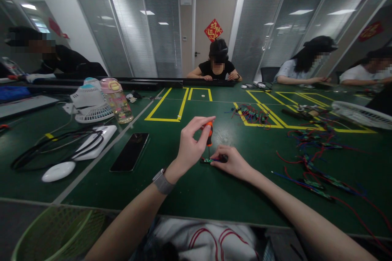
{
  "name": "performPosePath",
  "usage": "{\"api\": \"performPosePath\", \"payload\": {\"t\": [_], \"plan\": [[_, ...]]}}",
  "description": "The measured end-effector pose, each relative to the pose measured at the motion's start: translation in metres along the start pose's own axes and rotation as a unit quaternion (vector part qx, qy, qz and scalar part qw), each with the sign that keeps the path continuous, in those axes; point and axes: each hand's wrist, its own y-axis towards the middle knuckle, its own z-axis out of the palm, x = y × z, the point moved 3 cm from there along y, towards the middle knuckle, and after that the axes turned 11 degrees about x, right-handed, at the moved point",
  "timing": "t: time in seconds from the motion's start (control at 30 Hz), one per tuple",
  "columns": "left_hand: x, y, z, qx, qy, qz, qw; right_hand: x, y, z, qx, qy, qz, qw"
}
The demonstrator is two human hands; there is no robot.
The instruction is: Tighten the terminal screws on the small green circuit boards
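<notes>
My left hand point(194, 140), with a watch on its wrist, pinches the orange and black handle of a screwdriver point(209, 138). The screwdriver stands upright, its shaft pointing down onto a small green circuit board point(207, 160) on the green table point(171, 200). From the right, my right hand point(230, 163) grips the board's right end with thumb and fingers closed. Dark and red wires show by those fingers. Where exactly the screwdriver tip meets the board is too small to tell.
Several wired boards point(315, 185) lie at the right, with another pile point(252, 115) farther back. At left are a phone point(130, 152), a white mouse point(58, 171), cables, a bottle point(118, 102) and a white fan point(92, 102). Several people sit around the table.
</notes>
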Motion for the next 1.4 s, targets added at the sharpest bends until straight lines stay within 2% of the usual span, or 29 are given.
{"api": "performPosePath", "payload": {"t": [0.53, 0.93, 1.27, 1.4], "plan": [[0.0015, 0.0006, 0.0011, -0.007, 0.012, -0.013, 1.000, 0.0031, -0.0002, -0.0009, 0.001, -0.004, 0.002, 1.000], [0.0058, -0.0021, 0.0019, -0.011, -0.046, -0.038, 0.998, 0.0016, -0.0003, -0.0005, 0.004, 0.000, 0.002, 1.000], [0.0049, -0.0001, 0.0002, -0.013, -0.020, -0.027, 0.999, -0.0006, 0.0011, 0.0005, 0.010, -0.004, 0.005, 1.000], [0.0069, -0.0014, 0.0015, -0.001, -0.055, -0.038, 0.998, 0.0005, 0.0012, 0.0000, 0.011, -0.004, 0.006, 1.000]]}}
